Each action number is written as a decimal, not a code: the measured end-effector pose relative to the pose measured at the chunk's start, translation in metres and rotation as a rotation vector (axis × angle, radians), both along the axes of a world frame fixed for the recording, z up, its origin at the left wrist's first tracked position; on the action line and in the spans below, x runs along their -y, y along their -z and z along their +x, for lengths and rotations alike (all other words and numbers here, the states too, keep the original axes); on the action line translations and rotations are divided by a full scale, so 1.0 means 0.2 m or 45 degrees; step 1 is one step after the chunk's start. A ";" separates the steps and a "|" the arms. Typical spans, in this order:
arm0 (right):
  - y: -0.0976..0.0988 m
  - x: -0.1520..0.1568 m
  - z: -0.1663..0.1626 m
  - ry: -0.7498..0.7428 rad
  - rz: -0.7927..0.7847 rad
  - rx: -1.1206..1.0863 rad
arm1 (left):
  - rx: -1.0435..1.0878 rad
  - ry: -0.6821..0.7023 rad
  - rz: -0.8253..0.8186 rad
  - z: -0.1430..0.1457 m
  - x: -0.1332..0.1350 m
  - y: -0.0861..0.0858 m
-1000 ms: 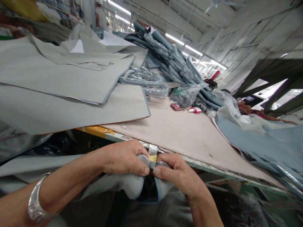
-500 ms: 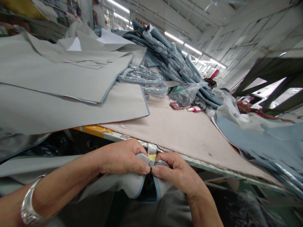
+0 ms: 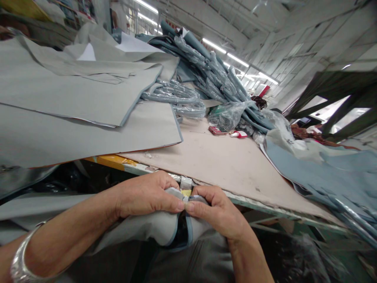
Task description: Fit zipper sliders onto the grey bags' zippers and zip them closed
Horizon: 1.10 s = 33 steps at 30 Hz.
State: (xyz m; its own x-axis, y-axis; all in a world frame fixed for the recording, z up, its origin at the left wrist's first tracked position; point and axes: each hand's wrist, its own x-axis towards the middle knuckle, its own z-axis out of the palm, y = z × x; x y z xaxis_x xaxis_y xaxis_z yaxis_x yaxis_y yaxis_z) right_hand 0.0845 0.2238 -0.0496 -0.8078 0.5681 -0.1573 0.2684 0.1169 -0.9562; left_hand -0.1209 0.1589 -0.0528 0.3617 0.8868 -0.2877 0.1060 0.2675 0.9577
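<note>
A grey fabric piece point(image 3: 141, 228) with blue-grey edge binding point(image 3: 190, 230) hangs in front of the table edge. My left hand point(image 3: 150, 194) is closed on its upper edge, thumb on the near side. My right hand point(image 3: 213, 210) pinches the same edge from the other side, and the two thumb tips nearly meet. Below the thumbs the bound edges part around a dark opening point(image 3: 181, 232). The fingers behind the cloth are partly hidden. A silver bangle point(image 3: 22, 257) circles my left wrist.
Large grey sheets point(image 3: 88, 129) lie on the left of the table point(image 3: 218, 165). Behind them are plastic-wrapped blue-grey rolls point(image 3: 203, 67). A red device point(image 3: 217, 130) and a small white-and-red bottle point(image 3: 239, 134) lie mid-table. Blue-grey fabric point(image 3: 318, 173) covers the right side.
Both hands keep their pinch on the fabric edge, the thumbs slightly closer together. The whole view has shifted a little, so things appear slightly further left.
</note>
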 end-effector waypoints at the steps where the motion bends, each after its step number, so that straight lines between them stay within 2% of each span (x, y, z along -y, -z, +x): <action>1: 0.00 0.00 0.01 0.010 0.012 0.009 | 0.013 0.009 0.005 0.00 0.01 0.00; 6: 0.02 0.02 0.03 0.040 -0.031 0.010 | -0.033 -0.001 -0.059 -0.01 0.03 0.00; 11: 0.02 0.02 0.01 0.034 -0.057 -0.055 | -0.089 -0.063 0.018 0.00 0.02 -0.01; 24: 0.04 0.05 0.01 0.112 -0.053 -0.168 | -0.017 -0.107 -0.020 0.02 0.02 0.00; 28: 0.04 0.06 0.01 0.088 -0.063 -0.138 | 0.036 -0.147 -0.016 0.03 0.03 0.02; 33: 0.03 0.05 0.01 0.129 -0.064 -0.098 | -0.043 -0.163 -0.043 0.03 0.02 0.01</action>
State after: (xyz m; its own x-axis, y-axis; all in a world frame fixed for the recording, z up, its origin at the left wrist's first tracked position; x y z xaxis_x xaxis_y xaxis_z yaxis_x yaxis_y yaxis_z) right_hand 0.0862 0.2129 -0.0553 -0.7577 0.6400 -0.1277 0.2023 0.0443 -0.9783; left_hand -0.1147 0.1552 -0.0549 0.2361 0.9146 -0.3283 0.1009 0.3129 0.9444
